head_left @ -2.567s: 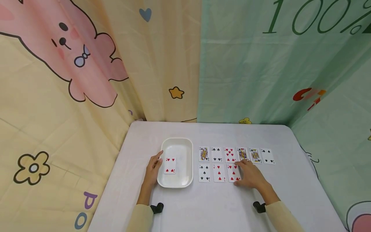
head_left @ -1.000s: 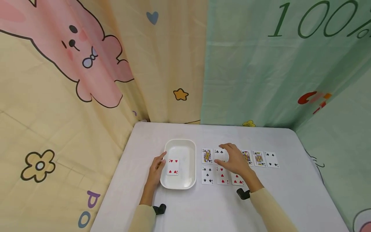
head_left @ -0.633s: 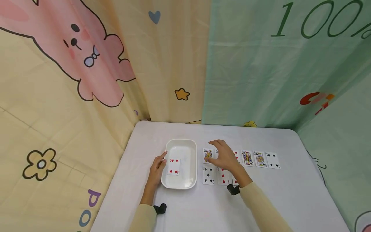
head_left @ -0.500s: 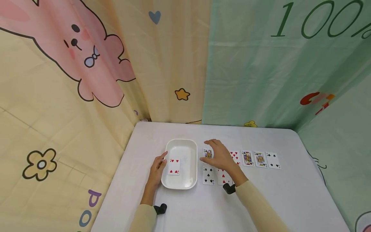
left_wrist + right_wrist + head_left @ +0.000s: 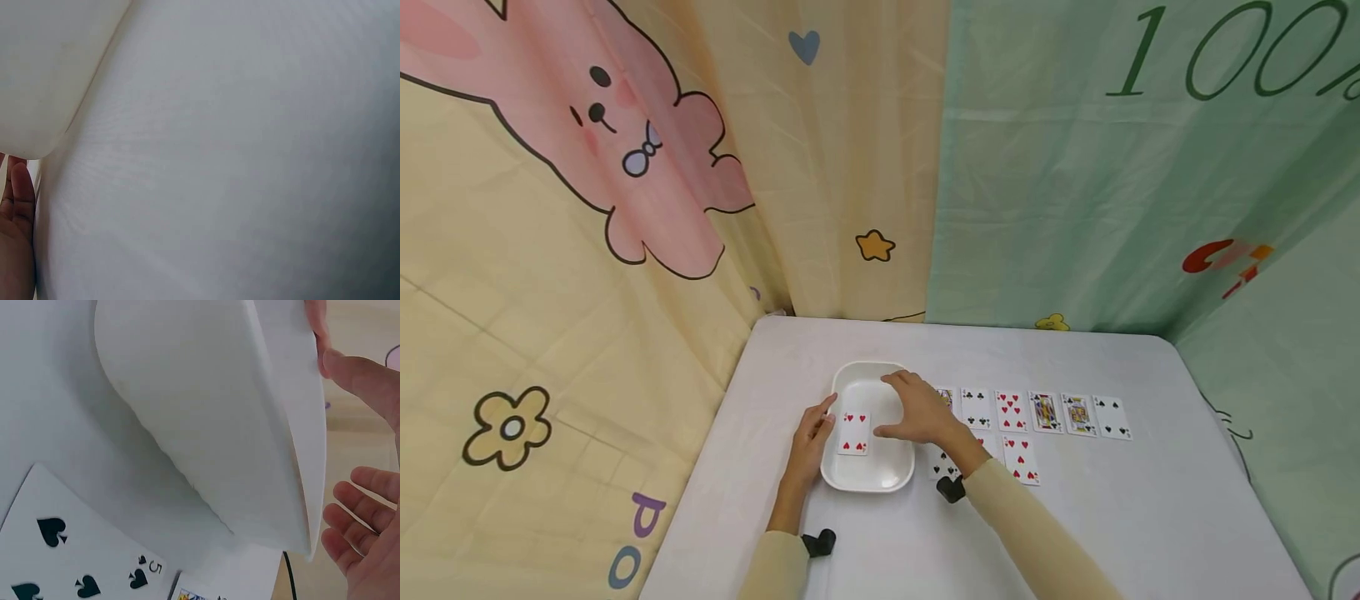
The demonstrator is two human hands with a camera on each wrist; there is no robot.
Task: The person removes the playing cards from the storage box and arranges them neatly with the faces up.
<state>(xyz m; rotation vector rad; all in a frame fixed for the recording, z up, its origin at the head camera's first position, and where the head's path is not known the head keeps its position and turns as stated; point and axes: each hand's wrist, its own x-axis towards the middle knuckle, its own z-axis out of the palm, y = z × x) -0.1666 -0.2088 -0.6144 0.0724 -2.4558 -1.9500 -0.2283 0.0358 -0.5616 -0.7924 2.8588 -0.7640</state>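
Observation:
My left hand (image 5: 808, 440) is at the left rim of the white tray (image 5: 868, 486), its fingertips touching the edge. In the left wrist view, its fingers (image 5: 24, 190) stand nearly straight beside the tray's corner. One hearts card (image 5: 853, 433) lies face up inside the tray. Over the tray's right side hovers my right hand (image 5: 921, 410), thumb and fingers spread apart, with no card visible between them. Its forearm partly covers a spades card (image 5: 943, 464) and another hearts card. The right wrist view shows that spades card (image 5: 87, 550) by the tray's outer wall (image 5: 187, 412).
Right of the tray, face-up cards lie in two rows on the white table (image 5: 1120, 517). The back row includes a clubs card (image 5: 976, 408), a hearts card (image 5: 1011, 411), a king (image 5: 1046, 412) and a spades card (image 5: 1112, 417). Curtains (image 5: 1037, 167) stand behind the table.
My right hand has moved left from the front-row hearts card, across the cards, to above the tray. That hearts card is uncovered now. My left hand has stayed at the rim.

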